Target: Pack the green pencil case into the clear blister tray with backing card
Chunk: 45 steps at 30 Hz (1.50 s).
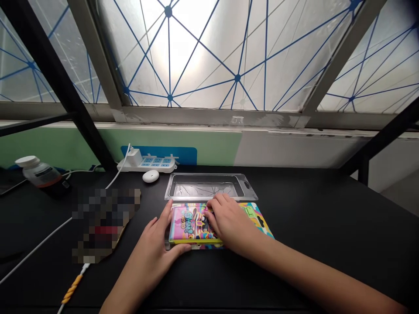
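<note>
A flat, colourful cartoon-printed box [187, 224], pink at its left end and yellow along its front side, lies on the black desk. Beneath or behind it, a printed card [258, 216] with a dark hanging hole reaches out to the right. My left hand [160, 242] grips the box's left end, thumb at the front corner and fingers along the side. Across the middle of the box rests my right hand [234, 222], its fingers curled together and thumb on the print; what lies under the fingers is hidden. Just behind sits a clear plastic blister shell [250, 192].
Behind stand a white power strip [157, 164] and a small white earbud case [150, 176]. A pixelated object [104, 226] with a white cable [42, 242] lies left. Farther left is a white-capped bottle [41, 174]. Black metal bars [62, 83] slant at both sides.
</note>
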Each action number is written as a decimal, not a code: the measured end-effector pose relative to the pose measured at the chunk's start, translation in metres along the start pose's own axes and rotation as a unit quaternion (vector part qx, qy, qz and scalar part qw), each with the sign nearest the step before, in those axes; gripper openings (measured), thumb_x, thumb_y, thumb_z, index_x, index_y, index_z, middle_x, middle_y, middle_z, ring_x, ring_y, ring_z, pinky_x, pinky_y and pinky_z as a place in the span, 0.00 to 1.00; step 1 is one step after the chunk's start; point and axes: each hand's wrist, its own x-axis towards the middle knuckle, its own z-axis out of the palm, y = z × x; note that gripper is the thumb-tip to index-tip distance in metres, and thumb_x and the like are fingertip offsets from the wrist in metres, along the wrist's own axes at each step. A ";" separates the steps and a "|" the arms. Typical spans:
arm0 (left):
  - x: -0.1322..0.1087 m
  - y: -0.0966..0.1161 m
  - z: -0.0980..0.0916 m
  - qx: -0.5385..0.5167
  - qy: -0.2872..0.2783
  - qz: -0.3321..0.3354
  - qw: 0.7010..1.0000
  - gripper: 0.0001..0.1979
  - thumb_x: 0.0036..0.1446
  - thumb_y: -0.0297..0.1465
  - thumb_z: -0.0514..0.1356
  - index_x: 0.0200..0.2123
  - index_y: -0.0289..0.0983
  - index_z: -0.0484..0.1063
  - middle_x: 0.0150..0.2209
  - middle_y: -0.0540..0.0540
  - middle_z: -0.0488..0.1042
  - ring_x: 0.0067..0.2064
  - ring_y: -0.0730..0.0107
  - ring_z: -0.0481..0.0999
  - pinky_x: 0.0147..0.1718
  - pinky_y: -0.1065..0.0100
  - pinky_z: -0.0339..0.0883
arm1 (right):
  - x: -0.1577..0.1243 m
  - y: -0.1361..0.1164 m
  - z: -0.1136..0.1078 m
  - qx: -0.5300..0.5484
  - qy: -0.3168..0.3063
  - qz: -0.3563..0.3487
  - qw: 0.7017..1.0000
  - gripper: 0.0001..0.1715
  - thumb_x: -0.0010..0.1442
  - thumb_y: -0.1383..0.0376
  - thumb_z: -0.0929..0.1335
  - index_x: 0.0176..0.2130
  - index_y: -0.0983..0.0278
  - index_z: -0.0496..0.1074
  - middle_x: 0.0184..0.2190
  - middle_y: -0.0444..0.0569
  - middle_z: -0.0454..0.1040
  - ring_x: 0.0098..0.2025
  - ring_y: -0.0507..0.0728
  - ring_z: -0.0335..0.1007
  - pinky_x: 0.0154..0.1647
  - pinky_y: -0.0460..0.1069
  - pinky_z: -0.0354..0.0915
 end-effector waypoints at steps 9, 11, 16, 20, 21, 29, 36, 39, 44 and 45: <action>-0.004 0.004 -0.008 -0.048 -0.029 0.005 0.998 0.30 0.69 0.50 0.43 0.68 0.46 0.56 0.66 0.47 0.64 0.67 0.54 0.61 0.67 0.50 0.46 | -0.002 0.004 -0.005 -0.044 0.217 -0.070 0.973 0.10 0.70 0.66 0.60 0.40 0.68 0.69 0.36 0.56 0.71 0.38 0.61 0.65 0.41 0.57 0.67; -0.006 0.003 -0.010 -0.089 -0.043 -0.015 0.995 0.34 0.69 0.51 0.32 0.66 0.46 0.62 0.65 0.48 0.65 0.68 0.54 0.59 0.68 0.49 0.45 | -0.011 0.003 -0.017 -0.036 0.229 -0.132 0.964 0.07 0.69 0.68 0.62 0.42 0.68 0.69 0.37 0.56 0.73 0.39 0.60 0.68 0.46 0.58 0.67; -0.007 -0.002 -0.014 -0.121 -0.045 -0.107 0.986 0.35 0.66 0.56 0.39 0.67 0.45 0.61 0.69 0.47 0.59 0.72 0.48 0.46 0.67 0.45 0.43 | -0.058 0.002 -0.060 0.067 0.117 -0.213 0.968 0.11 0.67 0.66 0.66 0.50 0.66 0.69 0.41 0.52 0.78 0.42 0.57 0.74 0.55 0.56 0.65; -0.007 0.001 -0.014 -0.074 -0.065 -0.107 0.989 0.41 0.57 0.54 0.60 0.69 0.48 0.55 0.70 0.47 0.55 0.72 0.39 0.42 0.65 0.40 0.46 | -0.101 0.029 -0.063 0.120 -0.007 -0.141 0.983 0.35 0.58 0.47 0.72 0.60 0.56 0.66 0.59 0.56 0.72 0.60 0.65 0.67 0.60 0.59 0.64; -0.007 0.002 -0.013 -0.061 -0.064 -0.103 0.991 0.42 0.55 0.53 0.63 0.69 0.49 0.54 0.70 0.46 0.55 0.71 0.38 0.42 0.65 0.40 0.48 | -0.109 0.040 -0.058 0.115 -0.012 -0.101 0.988 0.44 0.54 0.45 0.73 0.64 0.54 0.62 0.64 0.57 0.65 0.64 0.69 0.62 0.61 0.62 0.64; -0.012 -0.009 -0.004 -0.055 -0.021 -0.050 0.997 0.34 0.67 0.53 0.46 0.70 0.44 0.53 0.69 0.44 0.56 0.71 0.44 0.47 0.65 0.41 0.48 | -0.121 0.077 -0.030 0.249 -0.049 0.138 0.957 0.35 0.63 0.57 0.69 0.67 0.51 0.60 0.68 0.50 0.59 0.67 0.68 0.57 0.63 0.64 0.62; -0.010 -0.011 -0.009 -0.196 -0.013 -0.061 0.979 0.42 0.65 0.57 0.30 0.72 0.39 0.47 0.66 0.40 0.63 0.67 0.52 0.61 0.64 0.53 0.56 | -0.117 0.062 -0.028 0.259 0.031 0.215 0.941 0.28 0.64 0.51 0.67 0.60 0.58 0.67 0.58 0.54 0.73 0.56 0.65 0.72 0.55 0.59 0.70; -0.008 -0.005 -0.007 -0.157 -0.006 -0.010 0.987 0.44 0.64 0.58 0.45 0.72 0.36 0.44 0.67 0.37 0.60 0.68 0.50 0.59 0.65 0.53 0.54 | -0.120 0.061 -0.020 0.227 0.007 0.189 0.955 0.38 0.63 0.51 0.68 0.66 0.61 0.57 0.62 0.58 0.68 0.60 0.66 0.67 0.59 0.62 0.66; -0.005 0.012 -0.006 -0.132 -0.006 -0.014 0.991 0.49 0.60 0.46 0.62 0.72 0.42 0.34 0.64 0.39 0.66 0.61 0.54 0.71 0.60 0.56 0.61 | -0.125 0.051 -0.014 0.234 0.024 0.178 0.955 0.45 0.65 0.58 0.66 0.71 0.58 0.41 0.63 0.57 0.67 0.60 0.64 0.69 0.56 0.60 0.69; -0.004 0.017 -0.007 -0.120 0.008 -0.011 0.993 0.49 0.59 0.45 0.63 0.72 0.44 0.35 0.64 0.39 0.66 0.59 0.54 0.73 0.59 0.56 0.63 | -0.125 0.049 -0.016 0.240 0.038 0.177 0.954 0.44 0.66 0.60 0.65 0.71 0.57 0.39 0.62 0.56 0.68 0.59 0.63 0.70 0.55 0.59 0.70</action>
